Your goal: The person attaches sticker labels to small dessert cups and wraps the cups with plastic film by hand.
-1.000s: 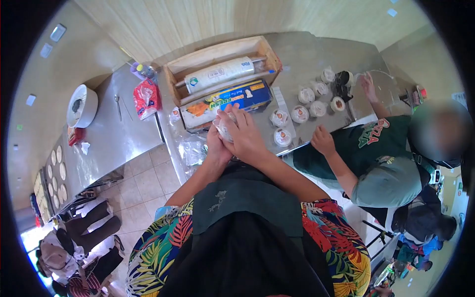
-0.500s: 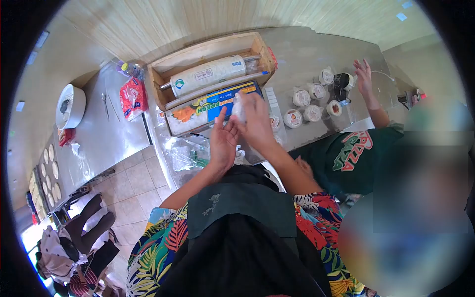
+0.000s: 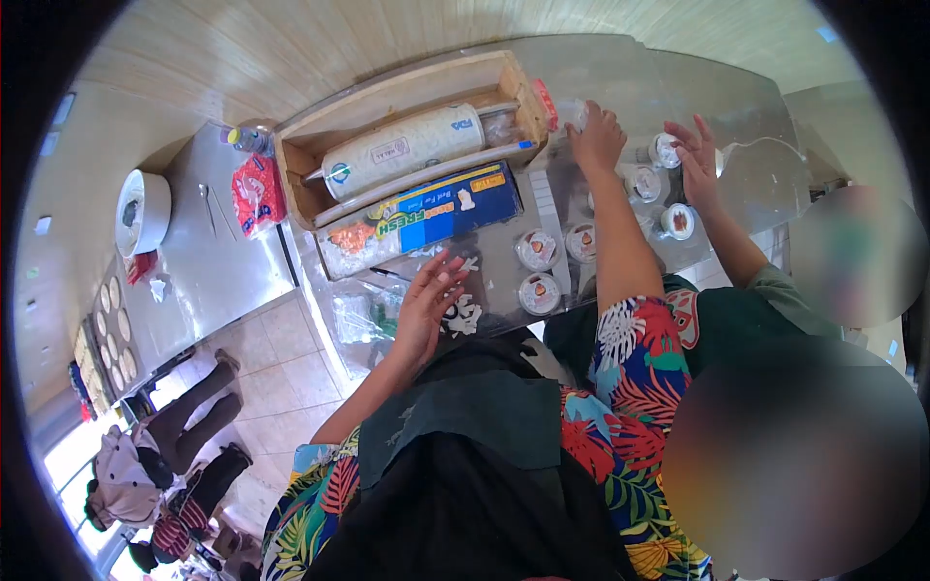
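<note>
My right hand (image 3: 596, 142) reaches forward over the steel counter. Its fingers are closed on a clear plastic item (image 3: 574, 115) whose exact kind I cannot make out. My left hand (image 3: 426, 308) is held up with fingers apart and nothing in it, above white paper scraps (image 3: 463, 316). Between my hands stand round lidded tubs with printed labels, one (image 3: 538, 250) behind another (image 3: 540, 293). Further tubs, such as this one (image 3: 642, 182), stand to the right of my right forearm, which partly hides the group.
A co-worker's hand (image 3: 699, 165) is beside a tub (image 3: 666, 150) at the right. A wooden box (image 3: 407, 87) holds a film roll (image 3: 402, 153); a Best Fresh carton (image 3: 426, 218) lies before it. Leftward are a red bag (image 3: 258, 194) and a white basin (image 3: 145, 215).
My right hand has moved away from my left, forward and right past the carton, with the pale plastic item. My left hand has dropped slightly. The co-worker's hand has come down to a tub.
</note>
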Demonstrator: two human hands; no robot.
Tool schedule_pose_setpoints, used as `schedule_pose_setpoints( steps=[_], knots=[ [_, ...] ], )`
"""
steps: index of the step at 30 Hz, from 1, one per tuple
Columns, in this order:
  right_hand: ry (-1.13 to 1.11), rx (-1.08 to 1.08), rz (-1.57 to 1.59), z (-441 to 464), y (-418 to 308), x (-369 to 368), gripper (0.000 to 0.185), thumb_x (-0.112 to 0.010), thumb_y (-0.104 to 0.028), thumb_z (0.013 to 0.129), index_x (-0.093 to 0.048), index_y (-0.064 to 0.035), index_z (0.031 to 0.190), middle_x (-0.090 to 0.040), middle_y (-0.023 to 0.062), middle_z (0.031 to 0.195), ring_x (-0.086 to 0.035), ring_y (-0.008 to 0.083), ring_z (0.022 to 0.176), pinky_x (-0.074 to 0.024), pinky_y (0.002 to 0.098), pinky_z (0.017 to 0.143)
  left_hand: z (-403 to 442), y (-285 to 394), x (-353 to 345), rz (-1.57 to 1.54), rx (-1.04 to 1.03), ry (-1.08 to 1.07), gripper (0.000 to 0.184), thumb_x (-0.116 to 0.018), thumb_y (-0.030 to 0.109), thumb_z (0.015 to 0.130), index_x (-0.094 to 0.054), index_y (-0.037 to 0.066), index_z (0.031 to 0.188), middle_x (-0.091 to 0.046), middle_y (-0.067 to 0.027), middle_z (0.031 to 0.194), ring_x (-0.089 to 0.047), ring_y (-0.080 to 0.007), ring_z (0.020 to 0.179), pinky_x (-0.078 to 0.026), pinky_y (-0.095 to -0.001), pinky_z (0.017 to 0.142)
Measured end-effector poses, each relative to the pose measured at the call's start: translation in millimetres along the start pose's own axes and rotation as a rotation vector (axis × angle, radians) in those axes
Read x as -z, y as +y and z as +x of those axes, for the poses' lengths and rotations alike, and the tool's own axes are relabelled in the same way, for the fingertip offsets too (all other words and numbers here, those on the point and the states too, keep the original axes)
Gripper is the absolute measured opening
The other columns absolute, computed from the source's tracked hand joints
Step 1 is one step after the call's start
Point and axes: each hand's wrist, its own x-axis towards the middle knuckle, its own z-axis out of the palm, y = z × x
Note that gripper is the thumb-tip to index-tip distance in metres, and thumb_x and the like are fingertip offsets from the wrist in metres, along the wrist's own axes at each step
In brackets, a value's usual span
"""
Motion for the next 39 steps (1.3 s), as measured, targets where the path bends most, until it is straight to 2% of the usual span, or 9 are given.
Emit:
schedule_pose_setpoints(
  steps=[3,10,16,19,25,29,31,34,39],
  knots=[
    [-0.185,-0.009,-0.199,-4,8,-27,0.068,-0.068,-0.042,0.075,-0.04,-0.0146,0.131,-0.045,0.0187,0.125,-0.043,0.0342,0.118,-0.0256,0.0598,0.098,0,-2,7,0.035,-0.004,0.025,0.046,-0.049,0.02,0.093,-0.036,0.002,0.134,-0.047,-0.0153,0.129,-0.048,-0.025,0.117,-0.039,-0.0371,0.1],
    [-0.115,0.028,-0.232,-12,4,-12,0.082,-0.066,-0.05,0.073,-0.032,-0.0135,0.138,-0.035,0.0238,0.136,-0.029,0.0378,0.13,-0.0169,0.0619,0.103,-1,-3,5,0.044,0.018,0.002,0.044,-0.049,0.019,0.093,-0.039,0.001,0.132,-0.05,-0.0141,0.126,-0.05,-0.0237,0.115,-0.04,-0.0366,0.098],
    [0.184,0.032,0.146,-39,-9,40,0.067,-0.069,-0.04,0.071,-0.046,-0.0102,0.127,-0.042,0.0238,0.129,-0.038,0.0387,0.122,-0.0267,0.0529,0.101,7,11,36,0.024,-0.105,0.049,0.037,-0.052,0.023,0.09,-0.047,0.003,0.121,-0.053,-0.011,0.119,-0.052,-0.0234,0.111,-0.041,-0.0375,0.093],
    [0.318,0.094,0.334,-81,-30,65,0.038,-0.069,-0.019,0.072,-0.058,-0.0081,0.107,-0.053,0.018,0.112,-0.05,0.0353,0.108,-0.0397,0.0424,0.091,13,32,69,-0.034,-0.222,0.16,0.027,-0.053,0.02,0.09,-0.052,0.005,0.113,-0.058,-0.0078,0.11,-0.055,-0.0204,0.102,-0.042,-0.0354,0.089],
    [0.106,0.183,0.371,-186,-51,82,0.028,-0.066,-0.013,0.073,-0.06,-0.0075,0.1,-0.056,0.0128,0.1,-0.051,0.034,0.099,-0.0402,0.0436,0.087,-2,64,134,-0.076,-0.398,0.249,0.03,-0.053,0.019,0.091,-0.049,0.003,0.116,-0.058,-0.0095,0.107,-0.056,-0.0207,0.099,-0.045,-0.0339,0.087],
    [0.062,0.14,0.304,-244,-38,69,0.034,-0.068,-0.016,0.071,-0.058,-0.0069,0.103,-0.054,0.0146,0.102,-0.05,0.0344,0.1,-0.0403,0.0436,0.086,-13,59,163,-0.083,-0.424,0.301,0.032,-0.054,0.018,0.09,-0.048,0.002,0.117,-0.058,-0.0095,0.107,-0.056,-0.0207,0.097,-0.045,-0.0346,0.087],
    [-0.042,-0.004,0.226,-266,-44,74,0.046,-0.072,-0.02,0.068,-0.054,-0.0058,0.108,-0.051,0.0164,0.107,-0.049,0.0351,0.101,-0.0401,0.0439,0.087,-17,50,173,-0.053,-0.412,0.29,0.035,-0.054,0.022,0.09,-0.048,0.003,0.119,-0.057,-0.0089,0.108,-0.055,-0.0206,0.098,-0.044,-0.0348,0.089],
    [-0.134,-0.01,0.183,-289,-41,67,0.057,-0.074,-0.024,0.065,-0.05,-0.0055,0.113,-0.049,0.0179,0.11,-0.048,0.0363,0.103,-0.0397,0.0439,0.089,-22,38,180,-0.009,-0.393,0.274,0.038,-0.055,0.025,0.089,-0.047,0.004,0.12,-0.056,-0.0084,0.109,-0.054,-0.0202,0.099,-0.043,-0.0349,0.089],
    [-0.158,-0.078,0.192,-305,-38,43,0.055,-0.075,-0.021,0.064,-0.049,-0.0046,0.109,-0.046,0.0185,0.113,-0.046,0.0371,0.104,-0.0396,0.0437,0.09,-20,26,179,0.015,-0.349,0.222,0.035,-0.054,0.024,0.09,-0.048,0.004,0.118,-0.056,-0.0092,0.11,-0.055,-0.0207,0.1,-0.043,-0.035,0.089]
  ],
)
